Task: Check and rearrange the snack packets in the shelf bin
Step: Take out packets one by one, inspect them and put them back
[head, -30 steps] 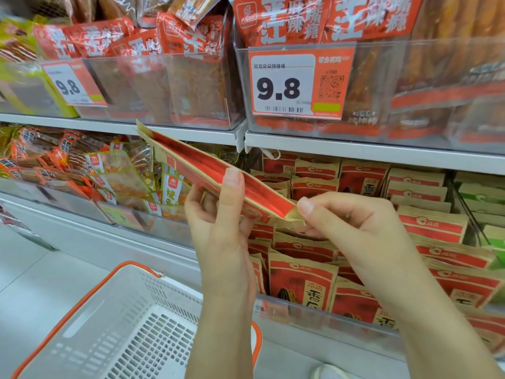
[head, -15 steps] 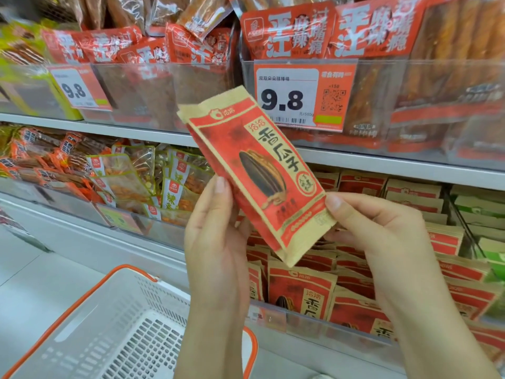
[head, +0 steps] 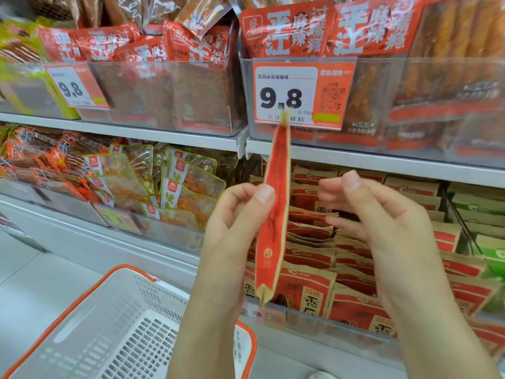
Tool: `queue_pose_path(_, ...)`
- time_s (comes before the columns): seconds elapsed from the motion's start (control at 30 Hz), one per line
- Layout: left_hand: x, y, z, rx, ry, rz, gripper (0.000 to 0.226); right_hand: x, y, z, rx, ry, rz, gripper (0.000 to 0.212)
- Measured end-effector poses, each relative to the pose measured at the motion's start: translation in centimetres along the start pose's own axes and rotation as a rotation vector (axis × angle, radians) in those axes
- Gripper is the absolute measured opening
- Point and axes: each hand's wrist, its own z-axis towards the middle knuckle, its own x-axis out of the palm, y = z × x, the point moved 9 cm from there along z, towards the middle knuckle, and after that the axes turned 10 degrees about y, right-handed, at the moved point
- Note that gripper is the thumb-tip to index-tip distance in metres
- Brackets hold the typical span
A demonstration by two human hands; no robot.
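A white basket [head: 103, 332] with an orange rim is seen at the lower left, below the shelf front. Above it, a clear bin [head: 142, 222] of transparent snack packs is located on the lower shelf, and a price tag [head: 75, 87] marked 9.8 is fixed to the upper bin.

The left hand [head: 232, 233] is raised in front of the shelves. Its fingers [head: 262, 195] are curled round a red and tan snack packet [head: 273, 214], which is gripped at mid-height. The packet is held upright and edge-on to the camera, so that only its narrow side is presented; its upper tip overlaps the large price tag [head: 300, 94] on the upper shelf.

The right hand [head: 382, 222] is positioned just to the right of the packet and apart from it. Its fingers are released, loosely spread, and nothing is grasped.

Behind both hands, the shelf bin [head: 341, 328] is filled with matching red packets [head: 314, 294] standing in rows. Green packets [head: 481, 209] are stocked at the far right.
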Motion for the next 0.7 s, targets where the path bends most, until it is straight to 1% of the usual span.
queue_pose_path(0.03, -0.1, 0.2, -0.1, -0.012, -0.002, 0.003, 0.059, -0.2, 0.2, -0.1, -0.021, -0.018, 0.028, 0.030)
queue_pose_path(0.1, 0.3, 0.4, -0.5, -0.028, 0.015, 0.011, 0.033, -0.3, 0.4, -0.1, -0.053, -0.026, 0.019, 0.029)
queue_pose_path(0.13, 0.7, 0.4, -0.7, -0.035, 0.035, 0.000, 0.029, -0.3, 0.5, -0.2, -0.063, -0.023, 0.016, 0.028)
queue_pose_path(0.23, 1.6, 0.0, -1.0, -0.035, 0.102, -0.012, 0.040, -0.2, 0.6, -0.1, -0.088, -0.007, 0.017, 0.026)
queue_pose_path(0.4, 2.8, 0.3, -0.9, -0.045, 0.173, -0.001, 0.038, -0.5, 1.1, -0.1, -0.111, -0.026, 0.083, 0.021)
queue_pose_path(0.53, 3.2, 0.3, -1.0, -0.041, 0.210, 0.013, 0.044, -0.7, 1.1, -0.1, -0.104, -0.045, 0.121, 0.018)
queue_pose_path(0.7, 3.1, 0.6, -0.9, -0.055, 0.174, 0.005, 0.045, -0.8, 0.8, -0.1, -0.069, -0.032, 0.127, 0.022)
